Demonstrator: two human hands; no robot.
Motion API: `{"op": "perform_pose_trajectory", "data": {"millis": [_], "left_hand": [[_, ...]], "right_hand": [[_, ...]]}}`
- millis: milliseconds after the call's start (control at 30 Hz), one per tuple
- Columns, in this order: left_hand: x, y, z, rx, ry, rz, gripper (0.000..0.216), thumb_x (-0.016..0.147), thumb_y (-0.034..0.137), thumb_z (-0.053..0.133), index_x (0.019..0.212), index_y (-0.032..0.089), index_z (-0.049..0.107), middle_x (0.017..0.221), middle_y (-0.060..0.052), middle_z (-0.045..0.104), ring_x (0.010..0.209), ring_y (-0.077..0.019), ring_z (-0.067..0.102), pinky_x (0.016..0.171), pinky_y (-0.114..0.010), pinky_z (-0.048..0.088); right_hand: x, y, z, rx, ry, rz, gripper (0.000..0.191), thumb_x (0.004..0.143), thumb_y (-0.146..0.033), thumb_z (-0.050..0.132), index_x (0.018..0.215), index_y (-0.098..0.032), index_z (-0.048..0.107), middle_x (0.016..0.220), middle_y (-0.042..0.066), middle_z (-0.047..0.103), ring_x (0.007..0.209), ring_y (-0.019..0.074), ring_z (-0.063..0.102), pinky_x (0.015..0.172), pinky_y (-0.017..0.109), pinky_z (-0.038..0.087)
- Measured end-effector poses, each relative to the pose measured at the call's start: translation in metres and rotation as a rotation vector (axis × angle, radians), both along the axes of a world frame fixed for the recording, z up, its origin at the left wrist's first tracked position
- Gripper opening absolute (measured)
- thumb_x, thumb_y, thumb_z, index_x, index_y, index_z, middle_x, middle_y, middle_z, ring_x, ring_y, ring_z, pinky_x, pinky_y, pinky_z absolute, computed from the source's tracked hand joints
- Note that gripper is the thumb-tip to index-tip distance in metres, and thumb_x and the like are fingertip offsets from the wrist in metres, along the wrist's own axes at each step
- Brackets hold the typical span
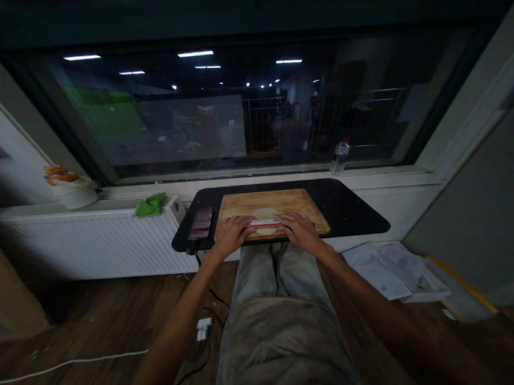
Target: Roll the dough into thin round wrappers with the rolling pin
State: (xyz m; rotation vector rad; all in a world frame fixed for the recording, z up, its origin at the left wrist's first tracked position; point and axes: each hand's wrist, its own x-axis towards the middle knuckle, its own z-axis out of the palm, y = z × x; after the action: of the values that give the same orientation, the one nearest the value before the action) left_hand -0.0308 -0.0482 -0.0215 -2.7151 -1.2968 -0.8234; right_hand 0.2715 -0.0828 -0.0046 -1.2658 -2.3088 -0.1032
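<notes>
Under the grip: wooden board (274, 199), near edge at the wrists, left edge just beside the left hand (234, 233), far part reaching past the fingertips.
Black tabletop (355, 217): rounded corners, widest stretch to the right of the right hand (301, 228).
Between the hands: straight, narrow white bar (265, 221) with a red edge, lying across a pale, flat, round disc (264, 213).
Grip: fingers of each hand over one end of the bar; whether they close round it, I cannot tell.
Count: one bar, one disc, one board; one phone (201, 223) left of the left hand; one transparent bottle (340, 157) beyond the right hand.
</notes>
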Motion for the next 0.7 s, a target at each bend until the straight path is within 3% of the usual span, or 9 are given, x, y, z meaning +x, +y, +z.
{"op": "perform_pose_trajectory", "data": {"millis": [233, 700], "left_hand": [[0.004, -0.004, 0.001, -0.001, -0.038, 0.046, 0.034, 0.112, 0.04, 0.066, 0.14, 0.029, 0.08, 0.14, -0.008, 0.082, 0.128, -0.0309, 0.072, 0.11, -0.049, 0.056], [0.007, 0.003, 0.007, 0.006, -0.025, 0.072, 0.037, 0.113, 0.045, 0.062, 0.138, 0.028, 0.083, 0.134, -0.008, 0.084, 0.116, -0.0337, 0.07, 0.101, -0.05, 0.055]], "right_hand": [[0.003, 0.006, 0.001, -0.016, 0.022, 0.045, 0.046, 0.113, -0.027, 0.064, 0.159, -0.03, 0.07, 0.147, 0.011, 0.079, 0.136, 0.0317, 0.072, 0.115, 0.05, 0.052], [0.012, 0.031, 0.003, -0.067, -0.033, 0.086, 0.046, 0.114, -0.028, 0.062, 0.159, -0.028, 0.069, 0.153, 0.012, 0.076, 0.142, 0.0303, 0.069, 0.122, 0.052, 0.054]]}}
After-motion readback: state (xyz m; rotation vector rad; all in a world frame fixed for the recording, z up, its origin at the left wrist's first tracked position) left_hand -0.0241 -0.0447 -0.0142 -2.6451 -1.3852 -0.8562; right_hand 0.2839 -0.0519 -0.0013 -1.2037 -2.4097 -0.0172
